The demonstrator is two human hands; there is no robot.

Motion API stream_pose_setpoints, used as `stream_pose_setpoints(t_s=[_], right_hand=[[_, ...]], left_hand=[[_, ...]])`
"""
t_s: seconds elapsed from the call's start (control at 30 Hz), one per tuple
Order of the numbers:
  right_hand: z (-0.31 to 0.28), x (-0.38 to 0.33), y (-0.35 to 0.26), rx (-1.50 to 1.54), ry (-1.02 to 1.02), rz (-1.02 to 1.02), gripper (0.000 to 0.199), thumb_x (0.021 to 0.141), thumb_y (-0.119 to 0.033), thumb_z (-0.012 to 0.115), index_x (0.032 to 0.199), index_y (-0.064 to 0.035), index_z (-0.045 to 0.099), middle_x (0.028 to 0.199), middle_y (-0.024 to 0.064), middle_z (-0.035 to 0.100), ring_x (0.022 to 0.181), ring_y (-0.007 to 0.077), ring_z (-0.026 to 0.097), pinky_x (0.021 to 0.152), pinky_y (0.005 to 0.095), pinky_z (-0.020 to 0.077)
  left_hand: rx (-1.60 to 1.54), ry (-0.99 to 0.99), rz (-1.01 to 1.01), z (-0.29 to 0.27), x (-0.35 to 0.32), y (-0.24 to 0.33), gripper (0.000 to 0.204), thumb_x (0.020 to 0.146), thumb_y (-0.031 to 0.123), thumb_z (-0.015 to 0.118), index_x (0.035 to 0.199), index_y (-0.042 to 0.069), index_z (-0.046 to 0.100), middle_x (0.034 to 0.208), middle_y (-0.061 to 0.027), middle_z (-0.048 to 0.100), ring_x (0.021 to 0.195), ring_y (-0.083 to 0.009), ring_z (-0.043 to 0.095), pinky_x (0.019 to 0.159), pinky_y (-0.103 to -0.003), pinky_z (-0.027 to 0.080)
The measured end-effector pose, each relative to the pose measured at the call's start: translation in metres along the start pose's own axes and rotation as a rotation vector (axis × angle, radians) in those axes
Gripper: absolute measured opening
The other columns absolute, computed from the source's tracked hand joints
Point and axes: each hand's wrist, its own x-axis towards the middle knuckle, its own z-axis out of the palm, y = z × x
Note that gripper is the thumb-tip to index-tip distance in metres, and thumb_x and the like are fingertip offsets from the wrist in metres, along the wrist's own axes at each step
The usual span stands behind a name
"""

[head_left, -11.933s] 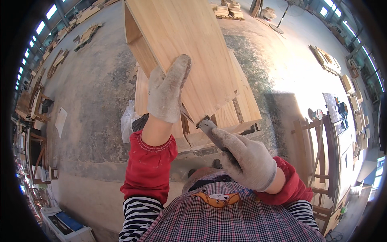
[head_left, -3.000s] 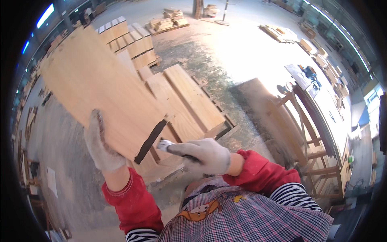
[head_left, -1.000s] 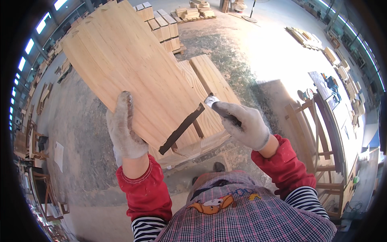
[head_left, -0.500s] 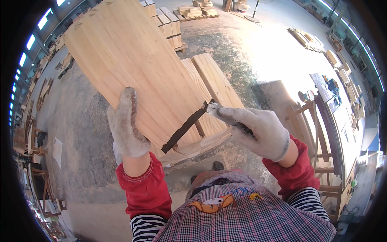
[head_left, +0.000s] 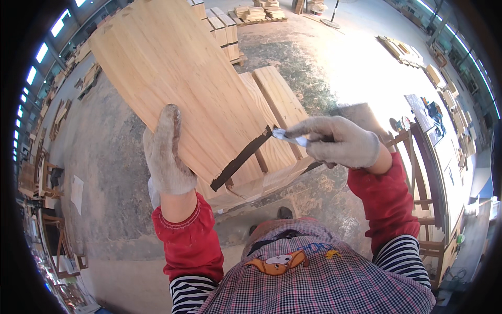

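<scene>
One pine panel (head_left: 172, 78), tilted far-left, is braced by the gloved left hand (head_left: 167, 154), its grip flat against it. The right hand (head_left: 340, 141) pinches one scraper blade (head_left: 287, 137) at the panel's dark near edge (head_left: 240, 159). Two stacked boards (head_left: 277, 104) lie behind.

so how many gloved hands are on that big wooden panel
1. The left hand lies flat on the wooden panel. The right hand is off its edge, holding a small metal tool at the panel's dark end.
</scene>
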Motion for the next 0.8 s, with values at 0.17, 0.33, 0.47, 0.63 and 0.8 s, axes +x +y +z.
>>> stream_pose_setpoints(t_s=[0.17,0.33,0.47,0.63,0.8], right_hand=[[0.019,-0.015,-0.006,-0.169,-0.031,-0.143,0.037,0.087,-0.009,0.052,0.122,0.002,0.052,0.061,-0.0011,0.052,0.046,0.0061,0.046,0.043,0.0221,0.036],[0.088,-0.008,-0.007,-0.409,0.14,-0.41,0.043,0.078,-0.007,0.057,0.121,-0.0033,0.053,0.064,0.0053,0.057,0.047,0.0148,0.053,0.042,0.0294,0.0427],[0.106,-0.002,-0.022,-0.528,0.163,-0.364,0.048,0.076,-0.011,0.062,0.123,-0.0103,0.053,0.063,0.007,0.055,0.053,0.023,0.057,0.046,0.0332,0.0448],[0.115,0.005,-0.014,-0.623,0.199,-0.371,0.047,0.077,-0.011,0.061,0.123,-0.0096,0.053,0.063,0.0067,0.054,0.054,0.0228,0.057,0.046,0.0329,0.0449],[0.109,-0.004,-0.026,-0.435,0.122,-0.316,0.045,0.079,-0.008,0.057,0.123,-0.0045,0.05,0.067,0.0093,0.057,0.056,0.0245,0.059,0.048,0.034,0.046]], left_hand=[[0.114,-0.011,-0.095,-0.005,-0.006,0.006,0.06,0.076,-0.001,0.067,0.128,-0.01,0.039,0.127,-0.0216,0.046,0.113,-0.0313,0.053,0.095,-0.041,0.047],[-0.279,0.133,-0.369,0.005,0.003,0.018,0.049,0.08,0.002,0.063,0.123,-0.006,0.043,0.119,-0.0175,0.049,0.108,-0.0271,0.055,0.093,-0.037,0.047],[-0.759,0.368,-0.631,0.014,0.017,0.033,0.031,0.088,0.009,0.055,0.115,-0.004,0.047,0.11,-0.0127,0.055,0.102,-0.0189,0.058,0.09,-0.03,0.048],[-0.729,0.433,-0.772,0.018,0.026,0.038,0.029,0.089,0.01,0.056,0.112,-0.005,0.05,0.105,-0.009,0.058,0.096,-0.0142,0.059,0.086,-0.026,0.049],[-0.819,0.442,-0.733,0.016,0.025,0.037,0.026,0.088,0.011,0.057,0.108,-0.005,0.056,0.102,-0.007,0.06,0.092,-0.0115,0.06,0.084,-0.024,0.048]])
